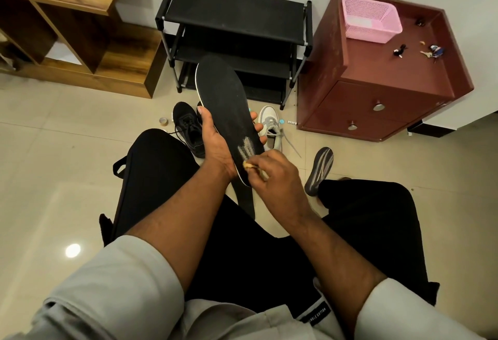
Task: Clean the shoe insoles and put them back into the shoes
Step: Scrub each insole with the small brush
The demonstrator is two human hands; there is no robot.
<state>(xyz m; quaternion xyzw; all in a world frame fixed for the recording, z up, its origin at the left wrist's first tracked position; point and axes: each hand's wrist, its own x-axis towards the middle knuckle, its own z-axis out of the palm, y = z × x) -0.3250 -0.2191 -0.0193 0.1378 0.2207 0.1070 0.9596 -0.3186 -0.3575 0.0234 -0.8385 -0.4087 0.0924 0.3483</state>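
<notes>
Left hand (215, 142) grips insole (225, 113), long axis pointing away; right hand (272, 171) pinches brush (254, 168) at near heel end.

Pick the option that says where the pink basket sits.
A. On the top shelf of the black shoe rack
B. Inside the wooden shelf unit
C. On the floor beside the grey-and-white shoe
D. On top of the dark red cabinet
D: the pink basket stands on the top surface of the dark red cabinet, right of the black shoe rack, whose top shelf shows nothing on it.
</notes>
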